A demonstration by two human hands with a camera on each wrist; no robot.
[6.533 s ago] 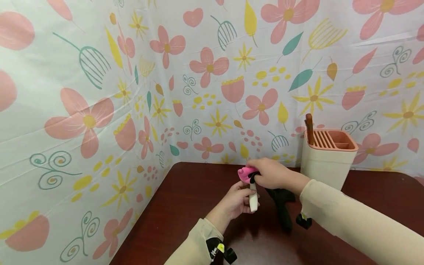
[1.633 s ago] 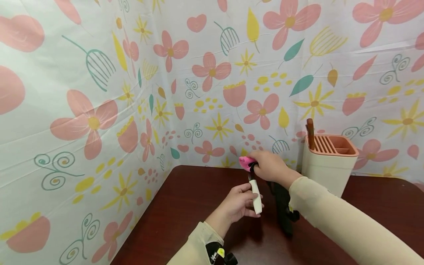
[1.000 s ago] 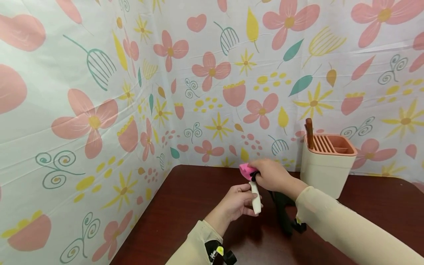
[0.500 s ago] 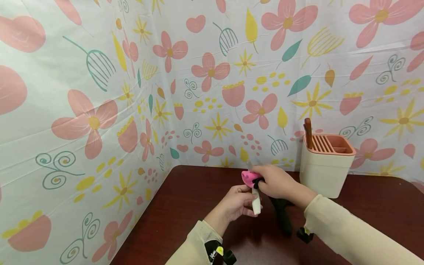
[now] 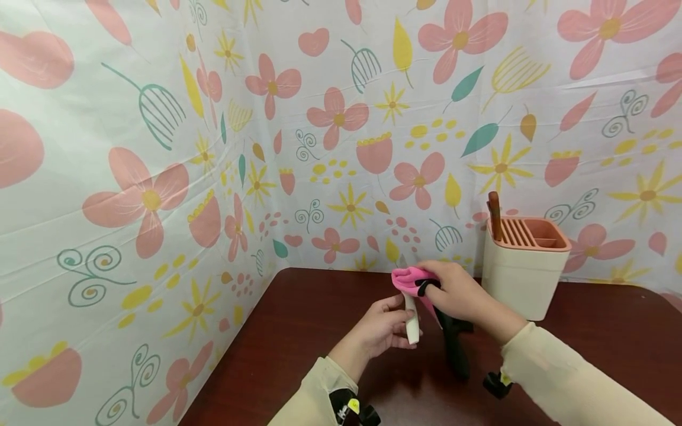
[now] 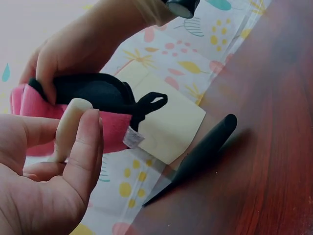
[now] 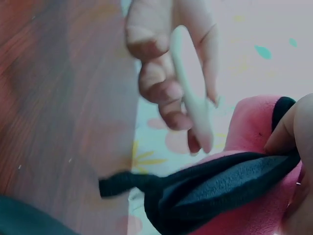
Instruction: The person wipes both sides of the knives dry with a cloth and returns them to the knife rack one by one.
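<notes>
My left hand (image 5: 373,331) pinches the pale handle of a knife (image 5: 412,324) between thumb and fingers, the handle pointing down toward me. A grey blade tip shows just above the pink cloth; the rest of the blade is hidden. With my right hand (image 5: 455,296) I grip that pink cloth (image 5: 407,280), which has black trim and lies folded about the blade just beyond the handle. In the left wrist view, the cloth's black lining (image 6: 93,90), hanging loop (image 6: 154,102) and white label (image 6: 132,138) show.
On the dark red-brown table (image 5: 314,319) lies a black long-handled object (image 5: 454,349), right of the knife. Behind my right hand stands a cream knife holder (image 5: 524,278) with a pink slotted top and brown wooden handle (image 5: 495,216). Flower-patterned sheets hang behind and at left.
Within the last 1.6 seconds, my right hand and the cloth came down from above the handle toward it, then shifted slightly right. More of the cloth shows now. My left hand has barely moved.
</notes>
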